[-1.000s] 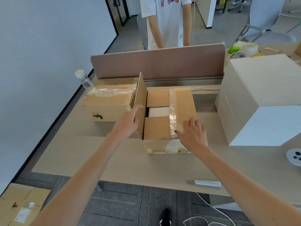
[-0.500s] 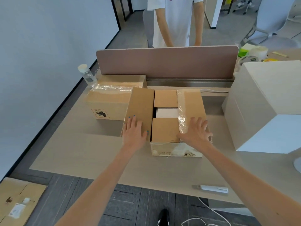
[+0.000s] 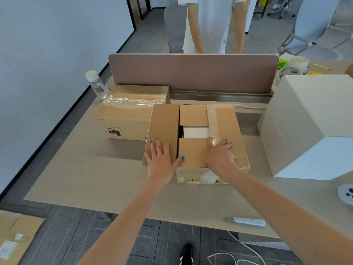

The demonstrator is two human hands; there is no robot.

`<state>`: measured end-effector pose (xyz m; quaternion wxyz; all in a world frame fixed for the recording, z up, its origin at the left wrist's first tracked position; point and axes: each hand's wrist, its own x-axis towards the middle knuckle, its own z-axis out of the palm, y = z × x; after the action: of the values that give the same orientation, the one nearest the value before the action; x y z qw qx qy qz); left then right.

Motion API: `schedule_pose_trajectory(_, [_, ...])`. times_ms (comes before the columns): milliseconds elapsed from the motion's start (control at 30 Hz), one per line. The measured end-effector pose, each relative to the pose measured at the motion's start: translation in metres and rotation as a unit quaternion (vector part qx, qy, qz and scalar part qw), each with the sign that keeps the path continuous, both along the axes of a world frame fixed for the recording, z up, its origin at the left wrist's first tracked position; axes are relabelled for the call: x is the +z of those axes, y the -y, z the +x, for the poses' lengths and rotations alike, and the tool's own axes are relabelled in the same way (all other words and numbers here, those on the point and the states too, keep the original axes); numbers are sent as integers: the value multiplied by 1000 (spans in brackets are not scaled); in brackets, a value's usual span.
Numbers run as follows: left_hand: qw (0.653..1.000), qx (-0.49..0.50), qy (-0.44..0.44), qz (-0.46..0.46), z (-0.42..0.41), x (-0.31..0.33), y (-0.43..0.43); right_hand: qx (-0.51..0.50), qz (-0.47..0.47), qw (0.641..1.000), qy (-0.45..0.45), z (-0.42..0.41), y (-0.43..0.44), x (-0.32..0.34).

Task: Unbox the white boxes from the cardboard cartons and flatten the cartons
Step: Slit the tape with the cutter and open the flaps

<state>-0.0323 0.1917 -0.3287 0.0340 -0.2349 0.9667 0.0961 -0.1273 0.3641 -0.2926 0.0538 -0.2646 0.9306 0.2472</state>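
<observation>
An opened cardboard carton (image 3: 193, 115) stands mid-desk, and a white box (image 3: 194, 131) shows through the gap between its inner flaps. The carton's left flap is folded outward and lies flat; my left hand (image 3: 161, 161) presses on it with fingers spread. My right hand (image 3: 219, 157) rests on the right flap, which still covers the carton, with the thumb at the flap's taped inner edge. A second carton (image 3: 126, 113), sealed with clear tape, sits just behind and to the left.
A large white box (image 3: 305, 121) stands on the desk (image 3: 95, 178) at the right. A clear bottle (image 3: 96, 85) is at the back left by the pink divider (image 3: 191, 73), and a person (image 3: 212, 23) stands behind it. A box cutter (image 3: 246, 220) lies near the front edge. Flattened cardboard (image 3: 15, 236) lies on the floor.
The left flap went from upright to folded out flat under my left hand. My right hand shifted on the right flap toward its taped edge.
</observation>
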Motion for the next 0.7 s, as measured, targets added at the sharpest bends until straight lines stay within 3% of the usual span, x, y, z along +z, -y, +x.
schedule_pose_trajectory(133, [1000,-1,-5,17,4,-2,5,73,-5,997,-19,-6,-6,17])
schedule_pose_trajectory(300, [1000,-5,-1,11,3,0,4,66,-50,996,15,-1,-12,21])
schedule_pose_trajectory(700, [999,-27,-31,-6,-20,3,-5,34,-275,959,61,-10,-17,-16])
